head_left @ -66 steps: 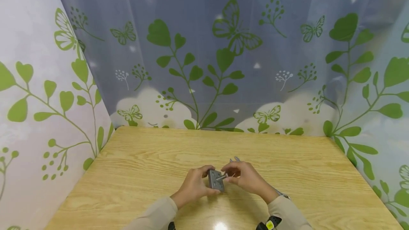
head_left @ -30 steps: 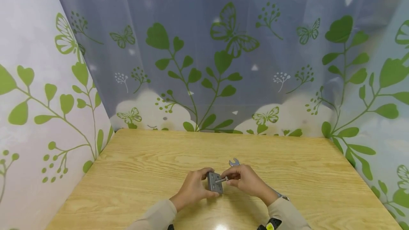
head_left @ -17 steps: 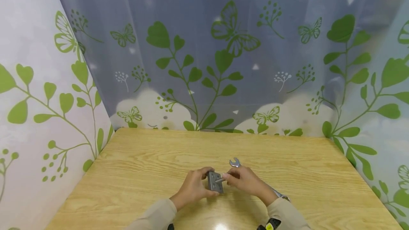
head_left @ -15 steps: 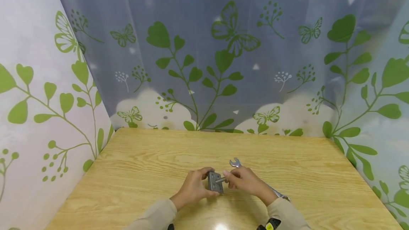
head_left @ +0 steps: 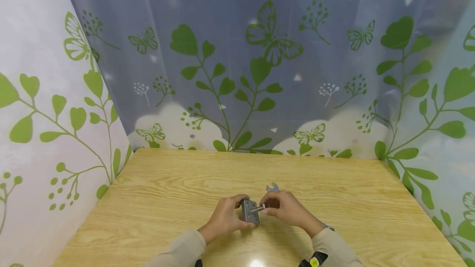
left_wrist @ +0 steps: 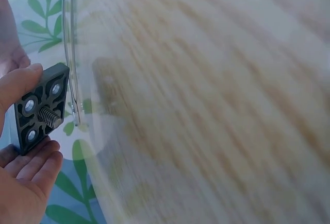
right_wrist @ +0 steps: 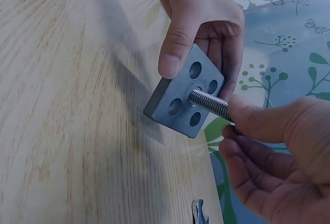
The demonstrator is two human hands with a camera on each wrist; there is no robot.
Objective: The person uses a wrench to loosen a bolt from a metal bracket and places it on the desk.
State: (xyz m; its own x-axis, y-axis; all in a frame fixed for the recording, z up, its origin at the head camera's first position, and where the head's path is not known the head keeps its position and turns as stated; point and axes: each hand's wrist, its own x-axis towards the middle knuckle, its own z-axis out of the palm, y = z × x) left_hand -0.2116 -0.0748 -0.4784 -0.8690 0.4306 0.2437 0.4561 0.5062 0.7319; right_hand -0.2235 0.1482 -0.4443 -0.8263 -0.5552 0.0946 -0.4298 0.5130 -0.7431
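Between my two hands is a square dark grey metal block (head_left: 250, 212), held above the table with its holed face toward the right hand. My left hand (head_left: 222, 218) grips it by opposite edges, thumb on one side and fingers on the other. A threaded bolt (right_wrist: 210, 104) goes through the block's centre; its threaded end (left_wrist: 50, 117) sticks out of the recessed face in the left wrist view. Thumb and fingers of my right hand (head_left: 287, 209) pinch the bolt's outer end, largely covering that end in the right wrist view.
A metal wrench (head_left: 272, 187) lies on the wood-grain table (head_left: 178, 184) beyond and under the right hand, its open jaw showing. Behind the table hangs a curtain (head_left: 230, 94) printed with leaves and butterflies.
The right fingers have shifted and rolled round the bolt, the thumb swinging over it and then back down. The left hand and block have stayed nearly still.
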